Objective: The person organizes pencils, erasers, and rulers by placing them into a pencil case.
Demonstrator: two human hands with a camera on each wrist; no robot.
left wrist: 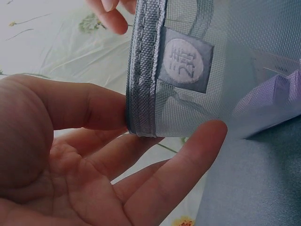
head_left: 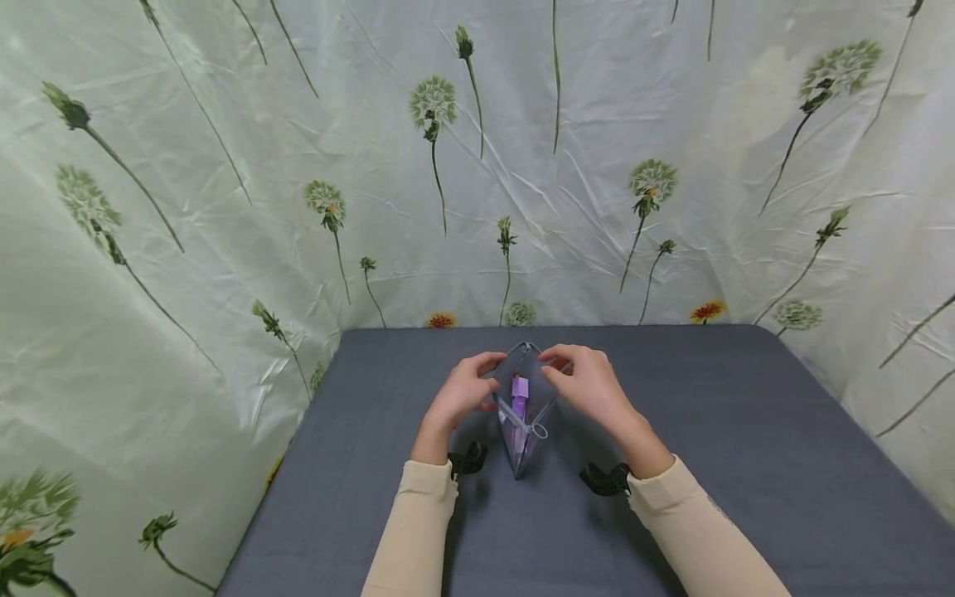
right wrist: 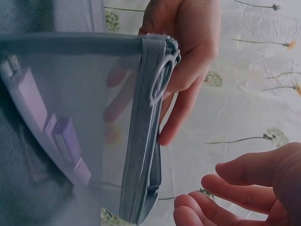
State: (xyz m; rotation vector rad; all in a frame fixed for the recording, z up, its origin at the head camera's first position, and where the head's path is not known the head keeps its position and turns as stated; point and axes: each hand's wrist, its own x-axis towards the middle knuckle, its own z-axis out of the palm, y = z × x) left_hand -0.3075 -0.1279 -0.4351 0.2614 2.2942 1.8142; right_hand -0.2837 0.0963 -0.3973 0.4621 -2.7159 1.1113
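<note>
A grey-blue mesh zipper pouch (head_left: 516, 448) stands upright on the table, its mouth spread apart. Purple blocky objects (head_left: 520, 388) show inside it; through the mesh in the right wrist view they line the bottom. My left hand (head_left: 464, 391) pinches the pouch's left side near the zipper edge, with fingertips against the mesh in the left wrist view. Close to the pouch's opposite rim is my right hand (head_left: 589, 383); its fingers are loosely bent and hold nothing in the right wrist view. A round zipper pull (right wrist: 162, 80) hangs at the near end. The side carries a sewn label (left wrist: 186, 61).
The pouch is near the middle of a dark grey table (head_left: 716, 431). Behind and to the sides hangs a pale curtain (head_left: 537, 166) with dandelion prints. Black straps (head_left: 606, 479) sit at both wrists, below cream sleeves (head_left: 697, 531).
</note>
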